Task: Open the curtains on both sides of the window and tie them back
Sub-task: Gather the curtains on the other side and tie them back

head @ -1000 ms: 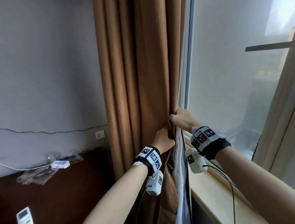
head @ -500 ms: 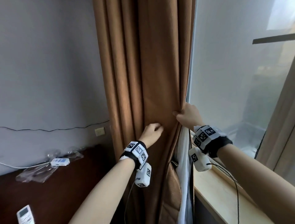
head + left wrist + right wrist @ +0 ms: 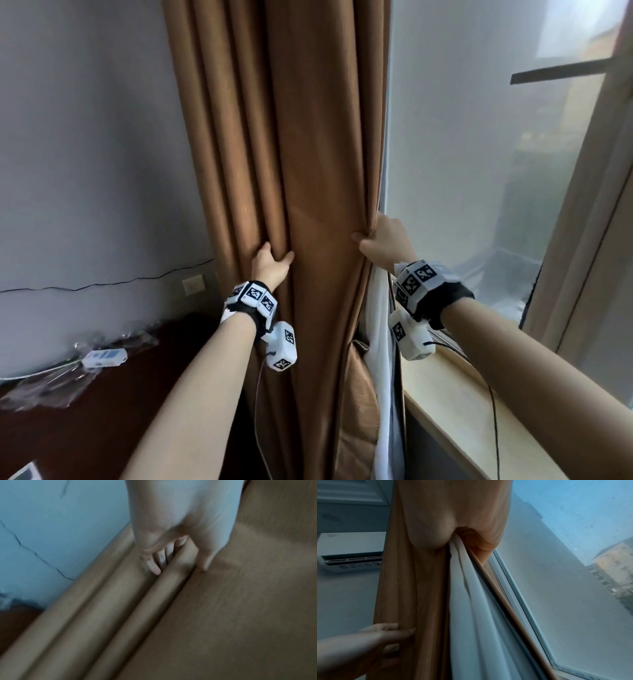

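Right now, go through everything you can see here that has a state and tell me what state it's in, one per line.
Brown curtain: drawn aside, bunched at the window's left edge, not tied.
White sheer curtain: gathered behind the brown one.
Left hand: grips a fold of the brown curtain.
Right hand: grips the brown curtain's window-side edge.
Window: uncovered here, pane hazy.
Air conditioner: louvre appears open; running or not, cannot tell.

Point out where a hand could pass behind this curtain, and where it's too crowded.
Free: the gap between the brown curtain edge and the window glass, above the wooden sill. Crowded: the edge itself, where the right hand grips brown cloth with white lining bunched behind.
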Available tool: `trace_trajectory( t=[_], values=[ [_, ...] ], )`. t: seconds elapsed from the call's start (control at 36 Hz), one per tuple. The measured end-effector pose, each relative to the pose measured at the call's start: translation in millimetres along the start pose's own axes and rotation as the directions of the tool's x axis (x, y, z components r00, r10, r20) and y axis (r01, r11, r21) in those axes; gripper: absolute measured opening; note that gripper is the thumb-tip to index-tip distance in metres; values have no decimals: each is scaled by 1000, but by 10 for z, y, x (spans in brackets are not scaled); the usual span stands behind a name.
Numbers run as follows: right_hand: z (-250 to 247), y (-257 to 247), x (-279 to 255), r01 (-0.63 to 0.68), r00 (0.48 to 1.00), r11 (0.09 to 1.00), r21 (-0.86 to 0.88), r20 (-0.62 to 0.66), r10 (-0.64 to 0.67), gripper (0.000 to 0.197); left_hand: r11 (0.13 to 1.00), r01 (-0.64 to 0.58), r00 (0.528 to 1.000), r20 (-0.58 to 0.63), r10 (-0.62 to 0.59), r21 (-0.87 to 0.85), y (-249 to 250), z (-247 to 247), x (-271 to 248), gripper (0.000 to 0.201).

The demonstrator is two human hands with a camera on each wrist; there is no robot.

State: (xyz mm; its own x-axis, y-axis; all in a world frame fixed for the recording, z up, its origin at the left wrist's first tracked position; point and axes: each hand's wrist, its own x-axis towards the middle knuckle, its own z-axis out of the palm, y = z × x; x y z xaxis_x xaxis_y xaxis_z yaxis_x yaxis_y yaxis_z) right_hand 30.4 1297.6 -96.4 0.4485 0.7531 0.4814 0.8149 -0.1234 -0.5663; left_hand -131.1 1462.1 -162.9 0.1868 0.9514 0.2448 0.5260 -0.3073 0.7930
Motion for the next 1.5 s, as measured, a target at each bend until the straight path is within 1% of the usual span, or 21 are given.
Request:
trace_trajectory(
  t=[0.06, 0.08, 0.17, 0.25, 0.33, 0.42, 0.5, 0.56, 0.58, 0.64, 0.69, 0.75, 0.83, 0.89, 0.94, 1.03, 1.17, 1.25, 1.33, 1.42, 1.5],
  values=[
    [7, 21, 14, -1, 1000, 1000, -8, 0, 1, 20, 1000, -10, 997, -73, 11, 3, -4, 41, -41, 32],
    [7, 34, 25, 2, 1000, 1000, -11, 0, -2, 21, 1000, -11, 995, -102, 11, -1, -25, 45, -60, 27],
    [-2, 60, 37, -2, 1000, 1000, -19, -5, 2, 22, 999, -9, 983, -182, 16, 41, -123, -49, -156, 28],
    [-6, 75, 47, -8, 1000, 1000, -28, -12, 7, 23, 994, 40, 971, -240, -15, 98, -287, -274, -178, 32],
    [3, 78, 47, -8, 1000, 999, -32, -18, 7, 22, 992, 96, 931, -360, -62, 77, -471, -555, -167, 28],
    [10, 75, 44, 5, 1000, 999, -35, -29, -6, 21, 990, 143, 841, -527, -120, 4, -612, -841, -195, 28],
    [-9, 57, 33, 17, 999, 999, -44, -35, -19, 20, 982, 180, 697, -698, -163, -50, -707, -1076, -270, 30],
    [-17, 43, 29, 22, 999, 998, -55, -41, -24, 20, 975, 208, 608, -770, -193, -79, -749, -1170, -323, 33],
    [-14, 41, 30, 20, 999, 998, -62, -42, -22, 20, 972, 217, 577, -792, -200, -87, -759, -1192, -345, 36],
    [4, 31, 33, 21, 999, 997, -81, -46, -25, 22, 974, 211, 548, -815, -187, -82, -761, -1187, -398, 39],
    [31, 18, 33, 15, 999, 996, -93, -46, -20, 18, 982, 184, 565, -812, -146, -48, -708, -1126, -480, 37],
    [59, 5, 39, 0, 999, 996, -91, -52, -5, 12, 993, 115, 626, -776, -78, -8, -617, -1008, -589, 33],
    [114, -6, 66, -9, 999, 995, -97, -49, 4, 14, 993, -48, 733, -671, 109, 109, -473, -776, -743, 29],
    [145, -12, 76, -13, 999, 996, -89, -41, 9, 16, 961, -194, 779, -565, 272, 194, -384, -607, -834, 26],
    [170, -12, 76, -11, 999, 997, -78, -37, 9, 18, 916, -324, 792, -462, 399, 236, -270, -429, -934, 30],
    [193, -9, 66, 4, 999, 997, -72, -49, -8, 22, 858, -442, 802, -314, 509, 261, -80, -164, -1053, 42],
    [152, -24, 22, -8, 999, 998, -70, -49, 4, 21, 853, -504, 850, -100, 518, 134, 192, 214, -1047, 27],
    [138, -28, 4, -7, 999, 998, -59, -40, 5, 20, 876, -480, 877, 33, 479, 38, 331, 407, -1021, 33],
    [154, -42, -11, -11, 999, 998, -65, -41, 9, 25, 892, -451, 887, 101, 451, -22, 436, 571, -988, 38],
    [164, -38, -28, -9, 997, 998, -65, -73, 4, 27, 903, -428, 891, 148, 429, -37, 494, 693, -950, 49],
    [149, -17, -31, -7, 999, 997, -72, -49, 4, 22, 904, -428, 879, 240, 413, 13, 510, 773, -901, 56]
  ],
)
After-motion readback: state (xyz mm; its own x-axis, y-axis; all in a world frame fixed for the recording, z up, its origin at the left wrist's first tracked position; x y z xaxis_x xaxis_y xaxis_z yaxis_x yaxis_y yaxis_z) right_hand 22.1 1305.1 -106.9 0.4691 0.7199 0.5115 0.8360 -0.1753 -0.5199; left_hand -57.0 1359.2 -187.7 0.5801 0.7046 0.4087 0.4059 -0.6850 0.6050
